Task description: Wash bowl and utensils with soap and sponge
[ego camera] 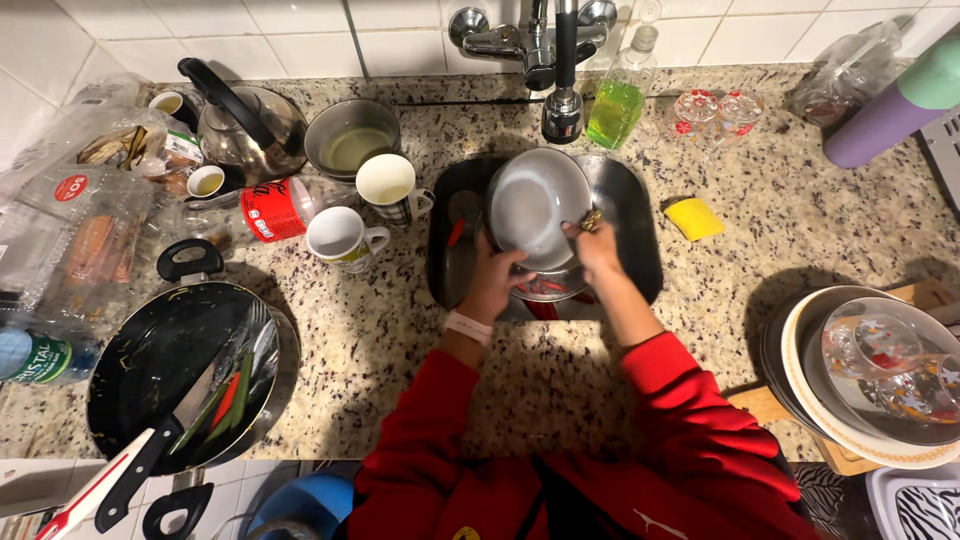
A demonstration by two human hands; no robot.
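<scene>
A steel bowl (535, 205) was held tilted over the sink (640, 245), just below the tap (563, 100), its hollow turned up toward the camera. The left hand (492, 280) was wrapped around the bowl's lower left rim, fingers curled and pressed against the metal. The right hand (597, 250) was closed on the lower right rim, a ring seen on one finger. Red sleeves (690, 400) were pushed back from both wrists, and a pale band (468, 326) was worn on the left one. More dishes (545, 288) were seen lying in the sink beneath the bowl, partly hidden by the hands.

Left of the sink, two white mugs (340, 238) were stood on the speckled counter (400, 340), near a steel pot (350, 138) and a glass-lidded kettle (245, 125). A black pan (150, 370) loaded with cutlery, a black-handled knife (150, 455) among it, was set at the near left edge. A bottle of green liquid (615, 105) was stood against the tiled wall beside the tap, and a yellow sponge (694, 218) was left just right of the sink. Stacked plates (800, 370) topped with glassware were placed at the far right.
</scene>
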